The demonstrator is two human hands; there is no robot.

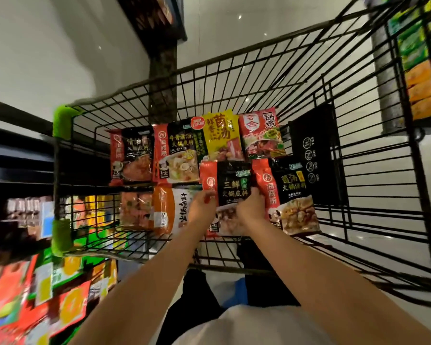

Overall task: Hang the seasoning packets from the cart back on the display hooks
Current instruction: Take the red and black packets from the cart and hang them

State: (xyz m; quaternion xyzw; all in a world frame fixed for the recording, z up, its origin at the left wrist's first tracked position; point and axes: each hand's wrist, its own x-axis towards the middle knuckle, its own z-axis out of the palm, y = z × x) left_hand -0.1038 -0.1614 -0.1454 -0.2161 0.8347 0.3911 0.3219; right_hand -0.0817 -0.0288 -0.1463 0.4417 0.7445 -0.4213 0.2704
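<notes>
Down in the cart (358, 100), both hands meet on one packet — the red-and-black one (230, 185) near the centre of the basket. Left hand (203, 207) pinches its red edge at about 9 o'clock, fingers curled onto the film; right hand (253, 210) grips the opposite side at 3 o'clock, fingers wrapped over the black panel. The packet lies among the others, its top edge overlapping the yellow packet (222, 135) at 12 o'clock. Touching it at 3 o'clock lies a second red-and-black packet (288, 195); at 9 o'clock, an orange-and-white one (171, 210). Three more lie in the far row — a red one (261, 135) at 1 o'clock, two dark ones (174, 151) at 10 and 11. Blurred display packets (35, 295) hang at 8 o'clock, outside the cart's green-cornered rim (62, 118).
</notes>
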